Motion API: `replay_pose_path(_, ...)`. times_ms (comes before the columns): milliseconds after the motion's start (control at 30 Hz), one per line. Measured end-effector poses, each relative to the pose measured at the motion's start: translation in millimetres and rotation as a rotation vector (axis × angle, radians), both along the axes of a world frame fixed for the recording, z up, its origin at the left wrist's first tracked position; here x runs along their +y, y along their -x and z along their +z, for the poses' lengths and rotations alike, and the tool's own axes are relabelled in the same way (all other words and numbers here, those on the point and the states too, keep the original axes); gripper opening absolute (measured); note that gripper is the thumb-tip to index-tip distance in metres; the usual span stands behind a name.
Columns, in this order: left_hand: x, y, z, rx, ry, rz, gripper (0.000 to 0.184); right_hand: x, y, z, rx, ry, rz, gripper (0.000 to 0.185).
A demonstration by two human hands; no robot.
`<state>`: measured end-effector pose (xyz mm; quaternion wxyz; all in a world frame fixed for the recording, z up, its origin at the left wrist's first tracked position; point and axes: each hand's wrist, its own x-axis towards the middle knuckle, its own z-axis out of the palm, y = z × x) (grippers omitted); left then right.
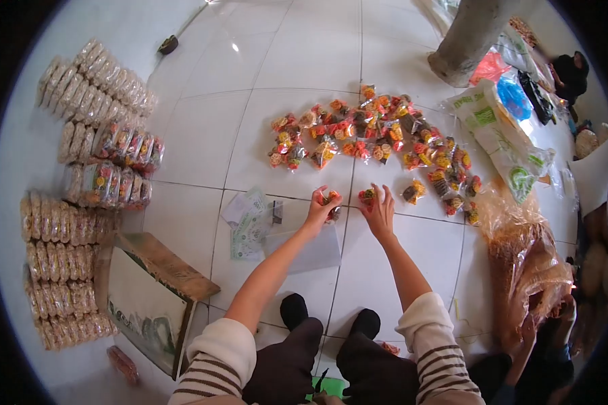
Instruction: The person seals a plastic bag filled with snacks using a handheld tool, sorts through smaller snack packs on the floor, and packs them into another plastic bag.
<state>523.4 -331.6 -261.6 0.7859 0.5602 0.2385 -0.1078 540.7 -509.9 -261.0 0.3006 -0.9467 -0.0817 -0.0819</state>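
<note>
My left hand [322, 208] is closed round a small clear packet of colourful snacks, part of which shows below the fingers. A short way to the right, my right hand [380, 208] grips another small snack packet [367, 195] between thumb and fingers. Beyond both hands lies a spread pile of similar packets [363, 129] in orange, red, yellow and brown. One loose packet [413, 192] rests just right of my right hand. Below my left hand is a translucent plastic sheet [307, 248], beside printed green and white papers [250, 226].
Stacked snack packs [64, 243] line the left wall, near an open cardboard box [148, 304]. At right are a green-white sack [496, 128], a large brown plastic bag [527, 263] and a pillar [469, 44]. Parts of other people show at the right edge.
</note>
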Motion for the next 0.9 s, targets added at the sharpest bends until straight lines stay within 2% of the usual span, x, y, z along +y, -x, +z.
replay_pose_path(33, 1, 0, -2, -0.017, 0.020, 0.010, 0.071, 5, 4, 6, 0.000, 0.062, 0.078, 0.057)
replay_pose_path(67, 3, 1, -2, -0.014, 0.014, 0.014, 0.071, 8, 5, 3, 0.003, 0.056, 0.082, 0.057)
replay_pose_path(133, 4, 4, 7, -0.032, 0.154, 0.055, 0.066, 8, 4, -12, 0.028, 0.141, 0.066, 0.050)
replay_pose_path(167, 5, 5, 12, -0.036, 0.153, 0.059, 0.066, 9, 3, -17, -0.030, 0.115, 0.005, 0.041)
replay_pose_path(200, 7, 4, 15, -0.036, 0.186, 0.071, 0.064, 9, -1, -23, -0.038, 0.115, 0.010, 0.041)
replay_pose_path(267, 8, 6, 31, -0.050, 0.216, 0.081, 0.062, 9, -5, -25, 0.259, -0.611, -0.122, 0.034)
replay_pose_path(300, 6, 8, 47, -0.062, 0.270, 0.087, 0.063, 14, 1, 10, 0.389, -0.867, -0.090, 0.029)
replay_pose_path(333, 5, 11, 63, -0.076, 0.322, 0.094, 0.063, 18, 6, 43, 0.376, -0.870, -0.076, 0.029)
replay_pose_path(433, 2, 27, 115, -0.195, 0.286, -0.003, 0.063, 34, 29, 119, 0.426, -1.096, 0.201, 0.037)
replay_pose_path(467, 0, 34, 137, -0.221, 0.277, -0.001, 0.063, 40, 37, 141, 0.457, -1.074, 0.286, 0.043)
replay_pose_path(533, -4, 56, 189, -0.302, 0.259, 0.082, 0.063, 60, 63, 181, 0.267, -1.096, 0.380, 0.064)
replay_pose_path(567, 3, 66, 208, -0.270, 0.234, 0.056, 0.063, 63, 74, 201, 0.250, -1.098, 0.405, 0.064)
replay_pose_path(633, 6, 86, 242, -0.367, 0.296, 0.074, 0.064, 67, 95, 236, -0.056, -0.633, 0.497, 0.091)
replay_pose_path(667, 8, 98, 260, -0.438, 0.363, 0.079, 0.064, 71, 103, 251, -0.077, -0.636, 0.521, 0.091)
replay_pose_path(733, 20, 132, 297, -0.531, 0.288, 0.016, 0.059, 79, 118, 282, -0.078, -0.654, 0.614, 0.109)
replay_pose_path(767, 27, 148, 314, -0.497, 0.275, -0.033, 0.057, 81, 129, 295, -0.142, -0.556, 0.608, 0.107)
replay_pose_path(900, 47, 196, 343, -0.495, 0.257, -0.153, 0.056, 98, 162, 323, -0.156, -0.572, 0.585, 0.101)
